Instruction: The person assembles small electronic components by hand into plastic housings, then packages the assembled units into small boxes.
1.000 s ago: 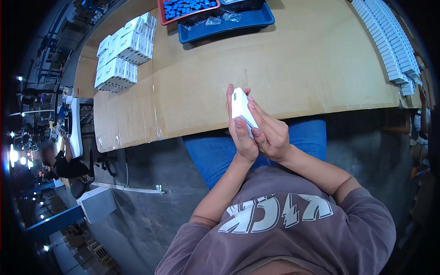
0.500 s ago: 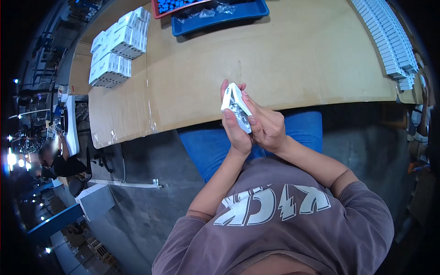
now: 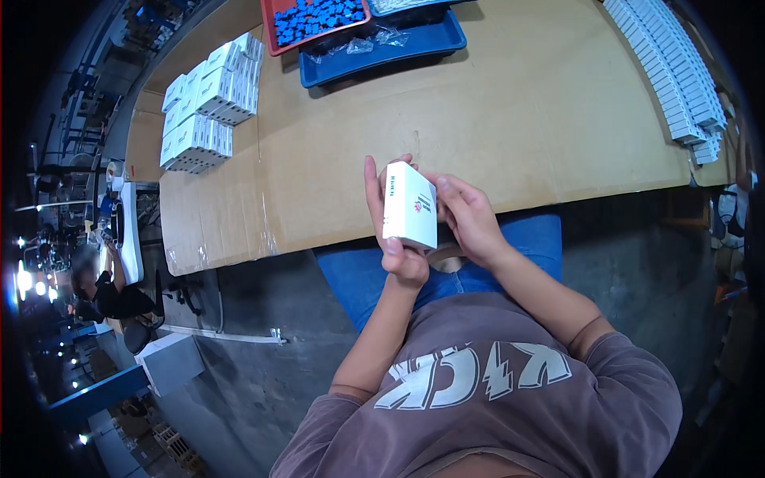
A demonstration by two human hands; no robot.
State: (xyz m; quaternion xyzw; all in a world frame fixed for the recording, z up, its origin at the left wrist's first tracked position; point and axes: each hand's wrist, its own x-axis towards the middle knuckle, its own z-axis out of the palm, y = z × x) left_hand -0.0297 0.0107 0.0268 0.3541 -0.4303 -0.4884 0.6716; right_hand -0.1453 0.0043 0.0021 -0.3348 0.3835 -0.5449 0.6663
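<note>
A small white carton [image 3: 417, 221] with printed faces stands tilted above my lap, just off the table's near edge. My left hand [image 3: 405, 264] grips it from the left and below, its thumb on the near lower corner and fingers along the far side. At the carton's right upper edge, the bent fingers of my right hand [image 3: 476, 227] meet it; their tips are partly hidden behind it. The carton's faces toward me look closed.
White cartons [image 3: 195, 143] are stacked at the table's left. Long rows of thin white boxes [image 3: 665, 72] line the right end. At the back, a red tray [image 3: 279, 44] holds blue pieces and a blue tray [image 3: 335, 73] holds clear plastic bags. Far left, another person [image 3: 111, 291] sits working.
The carton was gaping open between both hands; now its visible faces are closed and a broad side shows. My right hand has shifted to its right edge. The view has tilted slightly upward.
</note>
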